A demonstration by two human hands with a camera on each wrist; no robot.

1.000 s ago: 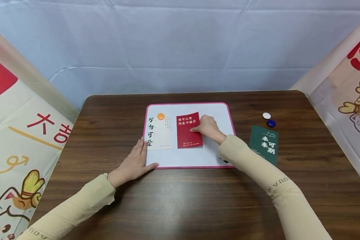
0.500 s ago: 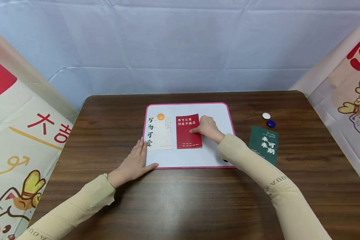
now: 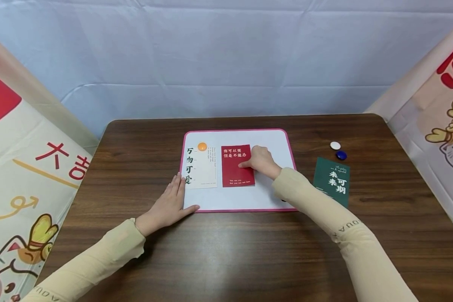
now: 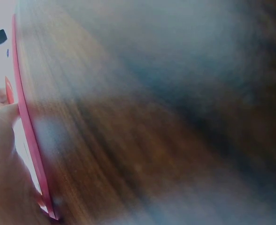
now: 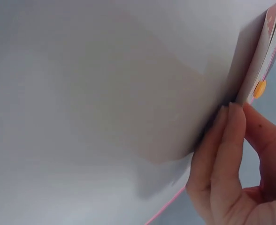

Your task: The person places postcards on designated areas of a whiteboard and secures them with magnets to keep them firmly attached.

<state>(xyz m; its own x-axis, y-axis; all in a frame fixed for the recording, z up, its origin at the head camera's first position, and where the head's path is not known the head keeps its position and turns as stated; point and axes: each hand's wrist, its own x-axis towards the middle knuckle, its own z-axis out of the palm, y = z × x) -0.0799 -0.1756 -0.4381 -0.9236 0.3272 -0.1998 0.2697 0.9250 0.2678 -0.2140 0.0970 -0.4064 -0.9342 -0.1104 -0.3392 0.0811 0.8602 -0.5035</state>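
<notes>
In the head view, my right hand [image 3: 263, 162] pinches the right edge of a red card [image 3: 232, 170] with white lettering. The card is over the middle of a pink-edged whiteboard [image 3: 245, 200]. Seen from the right wrist, thumb and fingertips [image 5: 235, 110] meet on the card's edge, and its underside is tilted up off the board. My left hand [image 3: 167, 206] rests with straight fingers on the board's lower left corner, its thumb along the near edge. Beside those fingers lies a white card [image 3: 204, 174] with black characters, an orange round magnet [image 3: 202, 147] at its top.
Right of the board, a green card [image 3: 333, 181] lies on the brown table [image 3: 219, 256], partly behind my right sleeve. Just beyond it are a white magnet [image 3: 335, 145] and a blue magnet [image 3: 341, 155]. A small dark thing on the board is mostly hidden by the right cuff.
The red card has shifted slightly left and turned straighter, its upper right corner coming down, still pinched by my right hand. My left hand stays in place.
</notes>
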